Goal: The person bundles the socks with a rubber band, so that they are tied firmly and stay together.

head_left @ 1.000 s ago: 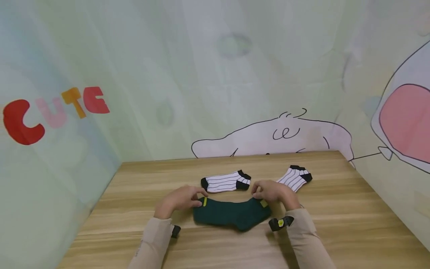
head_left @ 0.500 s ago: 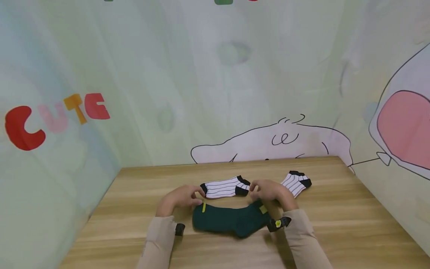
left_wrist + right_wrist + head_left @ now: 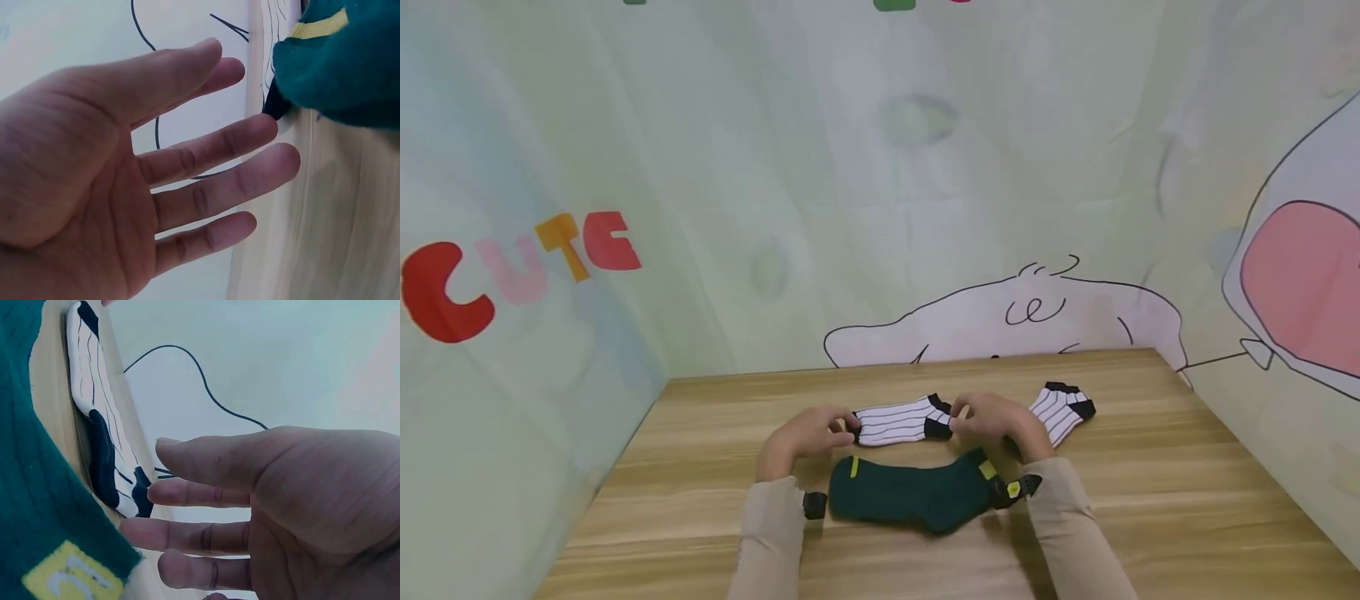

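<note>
While a pale backdrop (image 3: 730, 183) fills the far side, with CUTE lettered at left and a pink balloon at right, a wood-grained surface (image 3: 700, 508) stretches below it. Two beige sleeves, left (image 3: 771, 533) and right (image 3: 1071, 517), reach over the surface from its near side. Between them lies the green sock (image 3: 910, 497), laid lengthwise and closest to the person. Beyond it, the left hand (image 3: 807, 433) is at the black toe of a striped sock (image 3: 893, 423), its fingers extended and apart in the left wrist view, holding nothing. The right hand (image 3: 1000, 422) is at that sock's cuff and heel end, fingers likewise extended, the gap from thumb to forefinger narrow; whether either hand touches the sock, I cannot tell. A second striped sock (image 3: 1060, 410) slants just beyond the right hand, partly covered by it. Black straps sit at the left wrist (image 3: 815, 505) and right wrist (image 3: 1019, 490). Smallest are the green sock's yellow marks, a stripe (image 3: 853, 467) and a patch (image 3: 987, 469).
</note>
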Demonstrator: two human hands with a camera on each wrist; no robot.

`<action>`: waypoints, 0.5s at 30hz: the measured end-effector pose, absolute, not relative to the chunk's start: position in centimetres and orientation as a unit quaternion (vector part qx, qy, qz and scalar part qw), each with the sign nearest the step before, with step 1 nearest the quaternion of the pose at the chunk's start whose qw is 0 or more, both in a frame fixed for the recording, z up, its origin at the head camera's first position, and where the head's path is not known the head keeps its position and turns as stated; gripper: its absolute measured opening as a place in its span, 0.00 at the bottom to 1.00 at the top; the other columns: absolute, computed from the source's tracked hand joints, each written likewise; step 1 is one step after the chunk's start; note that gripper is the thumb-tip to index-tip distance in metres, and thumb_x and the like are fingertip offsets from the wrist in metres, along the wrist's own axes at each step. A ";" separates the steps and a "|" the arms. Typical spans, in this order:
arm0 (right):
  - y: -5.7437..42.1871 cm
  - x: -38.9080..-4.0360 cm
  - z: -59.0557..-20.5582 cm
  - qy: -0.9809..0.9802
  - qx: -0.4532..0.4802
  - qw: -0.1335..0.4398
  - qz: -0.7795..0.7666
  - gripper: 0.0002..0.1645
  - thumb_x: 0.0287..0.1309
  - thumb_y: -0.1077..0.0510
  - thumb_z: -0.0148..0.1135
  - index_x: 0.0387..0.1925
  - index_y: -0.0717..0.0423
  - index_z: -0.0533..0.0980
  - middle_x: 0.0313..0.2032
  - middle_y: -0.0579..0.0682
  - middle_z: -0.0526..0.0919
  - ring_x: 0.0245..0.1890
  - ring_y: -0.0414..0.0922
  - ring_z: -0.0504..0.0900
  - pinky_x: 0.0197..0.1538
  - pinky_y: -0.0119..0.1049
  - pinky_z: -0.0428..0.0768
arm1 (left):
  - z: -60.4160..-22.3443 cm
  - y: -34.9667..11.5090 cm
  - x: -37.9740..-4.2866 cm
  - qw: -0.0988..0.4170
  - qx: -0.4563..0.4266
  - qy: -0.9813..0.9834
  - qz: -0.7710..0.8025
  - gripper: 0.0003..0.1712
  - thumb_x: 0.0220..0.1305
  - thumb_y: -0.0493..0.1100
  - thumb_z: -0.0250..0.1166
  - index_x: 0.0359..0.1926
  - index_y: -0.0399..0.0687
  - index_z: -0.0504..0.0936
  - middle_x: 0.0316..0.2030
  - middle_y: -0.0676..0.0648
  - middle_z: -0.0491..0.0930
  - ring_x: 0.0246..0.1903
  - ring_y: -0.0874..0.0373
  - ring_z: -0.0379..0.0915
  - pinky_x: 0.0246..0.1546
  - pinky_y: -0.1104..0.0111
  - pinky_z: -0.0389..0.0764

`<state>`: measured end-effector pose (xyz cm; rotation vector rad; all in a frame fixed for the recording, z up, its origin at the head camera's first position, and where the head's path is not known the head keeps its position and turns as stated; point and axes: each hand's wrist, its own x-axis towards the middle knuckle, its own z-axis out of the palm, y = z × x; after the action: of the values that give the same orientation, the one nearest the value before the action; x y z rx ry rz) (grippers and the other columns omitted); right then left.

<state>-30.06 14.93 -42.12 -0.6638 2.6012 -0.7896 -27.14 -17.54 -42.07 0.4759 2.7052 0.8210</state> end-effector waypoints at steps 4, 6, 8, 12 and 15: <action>14.8 -30.5 -42.3 0.919 -0.210 0.170 -0.288 0.13 0.68 0.55 0.61 0.49 0.58 0.77 0.42 0.53 0.81 0.37 0.47 0.78 0.41 0.43 0.77 | -42.4 -17.6 -27.4 0.150 0.147 0.930 0.302 0.13 0.69 0.40 0.64 0.53 0.46 0.82 0.45 0.41 0.82 0.32 0.54 0.78 0.42 0.57 0.79; 14.6 -30.7 -42.5 0.921 -0.198 0.165 -0.291 0.14 0.68 0.55 0.61 0.50 0.59 0.77 0.42 0.53 0.80 0.36 0.46 0.77 0.39 0.41 0.76 | -42.6 -17.6 -27.5 0.156 0.140 0.928 0.308 0.13 0.69 0.40 0.64 0.54 0.47 0.82 0.46 0.41 0.82 0.32 0.54 0.78 0.42 0.57 0.79; 14.4 -31.0 -42.7 0.922 -0.191 0.153 -0.301 0.14 0.68 0.56 0.61 0.50 0.61 0.77 0.41 0.54 0.80 0.35 0.47 0.77 0.37 0.41 0.75 | -42.7 -17.6 -27.5 0.159 0.136 0.928 0.308 0.14 0.70 0.40 0.64 0.55 0.47 0.82 0.47 0.41 0.81 0.33 0.54 0.78 0.44 0.56 0.79; 13.6 -31.4 -43.1 0.928 -0.154 0.108 -0.323 0.16 0.68 0.56 0.61 0.50 0.63 0.77 0.42 0.56 0.81 0.37 0.48 0.77 0.40 0.44 0.76 | -42.8 -17.7 -27.7 0.154 0.143 0.930 0.301 0.16 0.70 0.41 0.64 0.57 0.46 0.81 0.47 0.40 0.81 0.33 0.54 0.78 0.46 0.54 0.78; 13.0 -31.7 -43.5 0.928 -0.133 0.078 -0.339 0.17 0.67 0.57 0.61 0.51 0.65 0.77 0.41 0.59 0.83 0.37 0.50 0.79 0.40 0.45 0.78 | -43.0 -17.9 -27.8 0.149 0.158 0.932 0.291 0.17 0.70 0.41 0.64 0.58 0.45 0.81 0.48 0.38 0.81 0.35 0.54 0.78 0.48 0.52 0.78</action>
<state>-31.69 12.98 -43.48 -0.3984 2.7786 -1.0155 -27.84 -17.85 -42.98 0.4548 2.6790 0.8359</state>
